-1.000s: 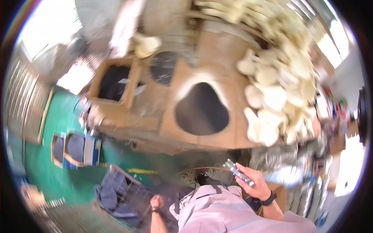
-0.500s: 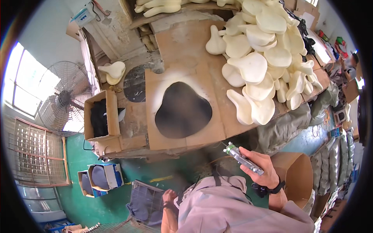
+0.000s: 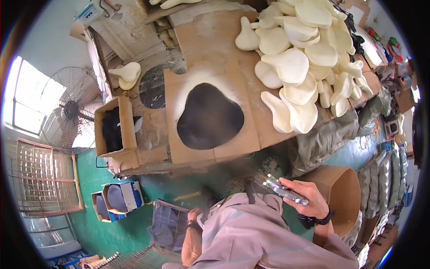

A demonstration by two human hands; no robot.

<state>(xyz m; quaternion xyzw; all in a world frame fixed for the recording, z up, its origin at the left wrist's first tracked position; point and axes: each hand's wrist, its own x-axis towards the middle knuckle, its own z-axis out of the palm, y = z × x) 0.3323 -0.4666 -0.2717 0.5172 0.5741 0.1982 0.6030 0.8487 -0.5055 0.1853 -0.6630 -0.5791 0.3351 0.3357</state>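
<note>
My right hand (image 3: 309,197) is closed round a metal spray gun (image 3: 286,190) with a green ring, held past the table's front edge, its nozzle end pointing up and left. Low beside my thigh is my left hand (image 3: 194,216), next to a wire crate (image 3: 172,205) of dark grey pieces; its fingers are too small and partly hidden to read. A dark, rounded triangular saddle cover (image 3: 209,116) lies flat on a cardboard sheet (image 3: 248,134), with whitish overspray round its upper edge. Cream foam bicycle saddle pads (image 3: 286,66) are heaped on the table's right side.
At the table's left stand a cardboard box (image 3: 129,127) of black pieces and a pair of foam pads (image 3: 128,75). A caged fan (image 3: 70,110) is beyond. Small boxes (image 3: 121,198) sit on the green floor. A large open carton (image 3: 342,195) stands by my right forearm.
The view has tilted, so the table and its contents sit higher. My right hand with the spray gun has shifted slightly right. The left hand stays low by the crate.
</note>
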